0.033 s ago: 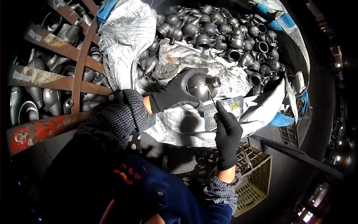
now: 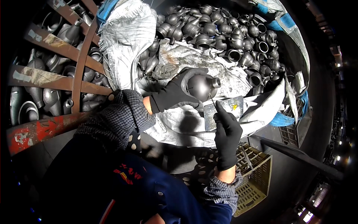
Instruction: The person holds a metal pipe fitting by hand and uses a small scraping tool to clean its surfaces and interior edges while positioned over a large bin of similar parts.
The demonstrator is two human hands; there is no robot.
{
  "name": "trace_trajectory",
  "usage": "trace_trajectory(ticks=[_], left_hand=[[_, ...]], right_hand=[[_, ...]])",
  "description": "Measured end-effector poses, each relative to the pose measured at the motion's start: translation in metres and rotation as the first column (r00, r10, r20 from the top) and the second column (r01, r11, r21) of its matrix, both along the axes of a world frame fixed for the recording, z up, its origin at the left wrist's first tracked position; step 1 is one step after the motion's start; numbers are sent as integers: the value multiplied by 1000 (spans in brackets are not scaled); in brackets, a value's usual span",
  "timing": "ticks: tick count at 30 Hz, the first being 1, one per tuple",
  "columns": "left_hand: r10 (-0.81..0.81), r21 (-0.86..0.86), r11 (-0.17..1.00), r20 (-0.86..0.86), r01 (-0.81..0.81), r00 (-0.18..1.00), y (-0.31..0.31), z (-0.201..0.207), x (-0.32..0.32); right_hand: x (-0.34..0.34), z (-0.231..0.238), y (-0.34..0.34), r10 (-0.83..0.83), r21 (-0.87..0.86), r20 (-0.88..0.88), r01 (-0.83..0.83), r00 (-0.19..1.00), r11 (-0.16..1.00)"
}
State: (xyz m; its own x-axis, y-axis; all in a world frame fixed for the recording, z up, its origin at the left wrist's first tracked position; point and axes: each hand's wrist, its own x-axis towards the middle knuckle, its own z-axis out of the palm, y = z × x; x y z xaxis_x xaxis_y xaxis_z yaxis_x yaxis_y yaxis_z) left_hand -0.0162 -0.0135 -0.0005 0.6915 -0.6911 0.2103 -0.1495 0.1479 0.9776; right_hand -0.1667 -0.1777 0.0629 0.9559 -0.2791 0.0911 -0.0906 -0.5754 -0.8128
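My left hand, in a black glove, wraps around a round dark grey metal casting with a short neck pointing right. My right hand, gloved too, is closed on a thin, rod-like metal tool. The tool's tip is at the lower right side of the casting; whether it touches cannot be made out. Just below lies a flat grey metal plate with a yellow mark, partly covered by my right fingers.
A large white woven bag holds a heap of similar castings. More fill a rusty metal cage on the left. An olive plastic crate stands at lower right, near a dark bar.
The casting has turned slightly in my left hand, and its seam line shows less. The tool's tip sits a little lower. Both hands are otherwise in almost the same place.
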Motion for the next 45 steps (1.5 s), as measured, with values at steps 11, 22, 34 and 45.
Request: trace_trajectory(ticks=[11,22,34,45], left_hand=[[-113,-88,993,-437,83,892,-2,9,-7],[-311,-286,943,-577,170,755,0,20,-11],[97,101,993,-385,-63,918,-14,-8,-23],[-60,12,997,-481,75,875,-11,14,-12]], right_hand=[[11,8,1,-266,579,-202,334,943,744],[16,-34,-2,-16,689,-103,83,995,720],[14,-31,13,-110,331,-163,160,980,930],[11,-30,7,-95,481,-190,177,977,859]])
